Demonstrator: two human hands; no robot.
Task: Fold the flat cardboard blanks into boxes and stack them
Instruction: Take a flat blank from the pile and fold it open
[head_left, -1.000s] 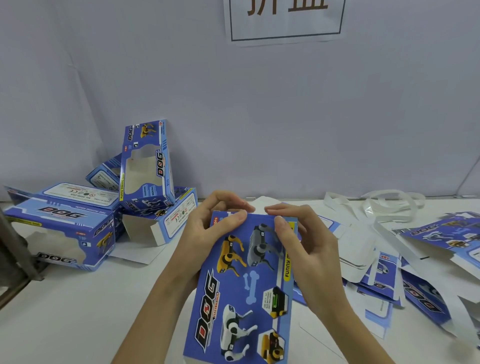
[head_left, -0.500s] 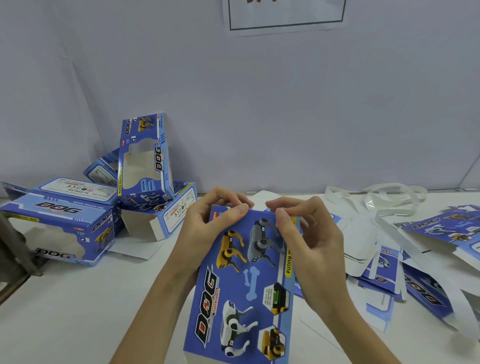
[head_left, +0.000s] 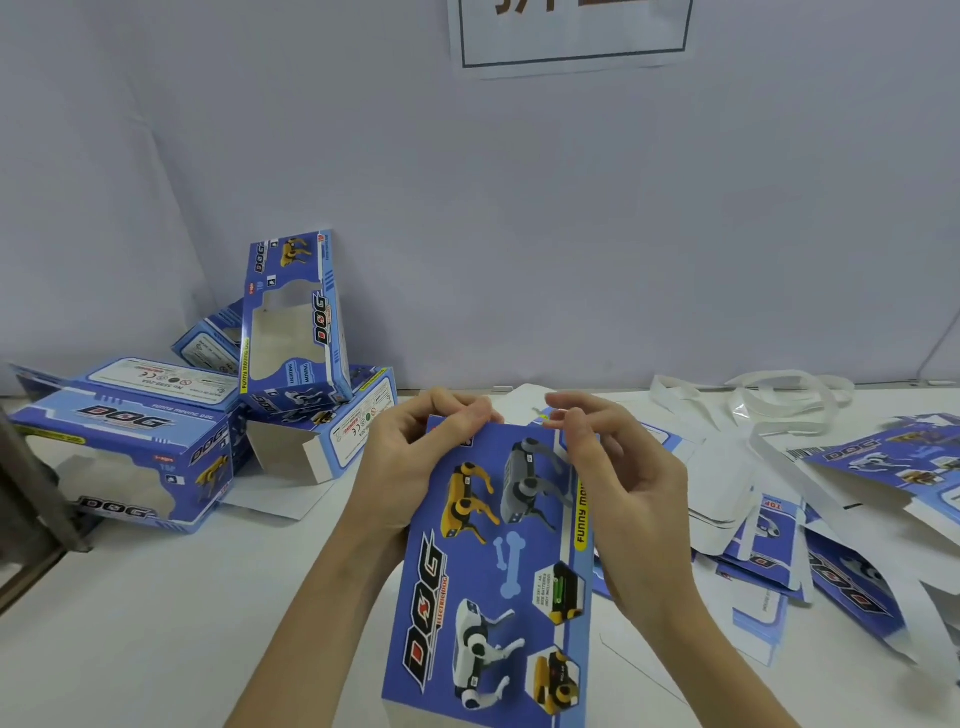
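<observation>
**Ana:** Right hand (head_left: 618, 483) has lifted its fingertips off the blank (head_left: 493, 571) since a moment ago. They now hover curled just above the far edge, gripping nothing I can see.

**Ben:** And the left hand (head_left: 415, 467)?

**Ana:** Its grip pinches the far left corner, thumb on the printed face, fingers behind.

**Ben:** Which step, would you say?

**Ana:** Opening the flat blank, held over the bench (head_left: 156, 623). Next it likely needs the right fingers to catch the top layer and pull the walls apart.

**Ben:** Finished ones?

**Ana:** Folded boxes (head_left: 130, 441) are piled loosely on the left, and flat blanks (head_left: 857, 545) wait on the right.
</observation>
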